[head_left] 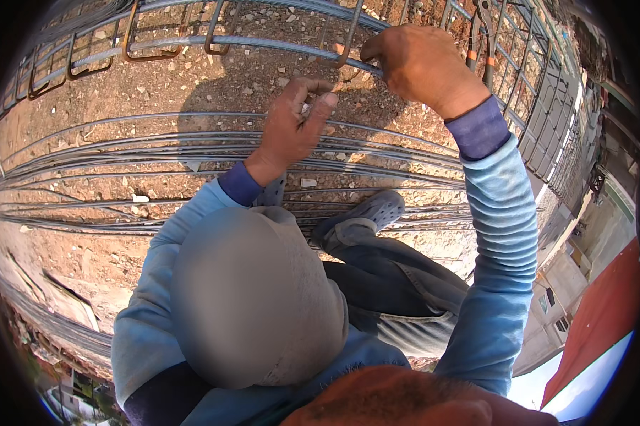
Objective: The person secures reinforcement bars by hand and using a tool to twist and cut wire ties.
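You look to be at the tying step on the rebar cage: your right hand [423, 67] has its grip closed around the top bar [263, 44] beside 1 stirrup [345, 44], while your left hand [295, 121] pinches something small, likely tie wire, just below. Next calls for bringing it up to that crossing.

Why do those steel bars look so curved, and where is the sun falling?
Head view: the fisheye lens bends the straight rebar toward the rim; hard sunlight lights the right hand, and a shadow darkens the gravel beside the left hand.
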`<state>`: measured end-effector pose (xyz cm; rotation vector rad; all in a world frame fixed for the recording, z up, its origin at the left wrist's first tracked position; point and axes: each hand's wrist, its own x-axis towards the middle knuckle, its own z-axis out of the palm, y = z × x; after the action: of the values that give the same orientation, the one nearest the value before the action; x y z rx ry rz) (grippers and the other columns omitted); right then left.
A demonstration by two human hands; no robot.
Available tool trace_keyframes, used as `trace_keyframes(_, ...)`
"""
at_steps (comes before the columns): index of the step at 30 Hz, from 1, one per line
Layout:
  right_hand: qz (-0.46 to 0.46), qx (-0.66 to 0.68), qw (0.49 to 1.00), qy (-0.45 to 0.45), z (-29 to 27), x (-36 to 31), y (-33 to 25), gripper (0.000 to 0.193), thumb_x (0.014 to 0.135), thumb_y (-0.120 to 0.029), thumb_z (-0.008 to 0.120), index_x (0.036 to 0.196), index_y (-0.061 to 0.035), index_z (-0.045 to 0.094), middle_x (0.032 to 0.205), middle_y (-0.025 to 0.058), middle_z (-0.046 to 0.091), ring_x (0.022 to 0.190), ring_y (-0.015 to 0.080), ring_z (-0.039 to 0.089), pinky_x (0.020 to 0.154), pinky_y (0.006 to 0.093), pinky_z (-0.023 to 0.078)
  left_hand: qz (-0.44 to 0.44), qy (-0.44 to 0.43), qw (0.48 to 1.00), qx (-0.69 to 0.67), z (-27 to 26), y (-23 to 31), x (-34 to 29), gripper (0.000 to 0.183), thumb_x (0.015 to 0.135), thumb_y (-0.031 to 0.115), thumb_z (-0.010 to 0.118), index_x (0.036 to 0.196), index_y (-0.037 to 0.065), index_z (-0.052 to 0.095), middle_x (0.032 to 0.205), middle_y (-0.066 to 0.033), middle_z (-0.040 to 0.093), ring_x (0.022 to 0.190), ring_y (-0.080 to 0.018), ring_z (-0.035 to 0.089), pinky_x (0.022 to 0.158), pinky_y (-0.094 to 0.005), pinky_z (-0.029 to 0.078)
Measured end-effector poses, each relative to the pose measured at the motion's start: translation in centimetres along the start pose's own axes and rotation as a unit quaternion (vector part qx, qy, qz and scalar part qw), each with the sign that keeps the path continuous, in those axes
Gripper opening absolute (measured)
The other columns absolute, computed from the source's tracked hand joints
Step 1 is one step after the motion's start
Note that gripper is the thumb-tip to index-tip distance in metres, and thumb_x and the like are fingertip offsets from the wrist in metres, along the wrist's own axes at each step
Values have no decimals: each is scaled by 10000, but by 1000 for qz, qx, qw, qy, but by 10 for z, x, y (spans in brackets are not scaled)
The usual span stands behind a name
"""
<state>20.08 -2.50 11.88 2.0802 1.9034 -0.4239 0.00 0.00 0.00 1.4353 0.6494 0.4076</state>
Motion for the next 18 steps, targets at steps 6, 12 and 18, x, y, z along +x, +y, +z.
trace_keyframes(6,34,52,996,-61,-3,11,-5,208,763,-108,585,916,-99,726,807,140,688,810,305,669,735,414,537,124,1,985,119,12,7,10,402,948,312,552,1197,-3,567,1129,-195,600,971,-216,636,786,-353,518)
trace_keyframes(12,-31,64,997,28,7,-1,5,194,818,-176,578,926,-81,708,772,165,672,761,349,655,739,434,531,-130,-66,987,-69,19,20,12,347,935,260,583,1151,-11,604,956,-112,663,815,-129,631,718,-262,507)
trace_keyframes(18,49,71,993,77,-20,-4,-4,190,814,-165,574,722,-12,641,676,221,618,673,384,633,609,467,499,-100,-90,987,-84,10,21,11,313,923,205,588,1123,-33,619,789,-43,663,743,-106,617,666,-248,477)
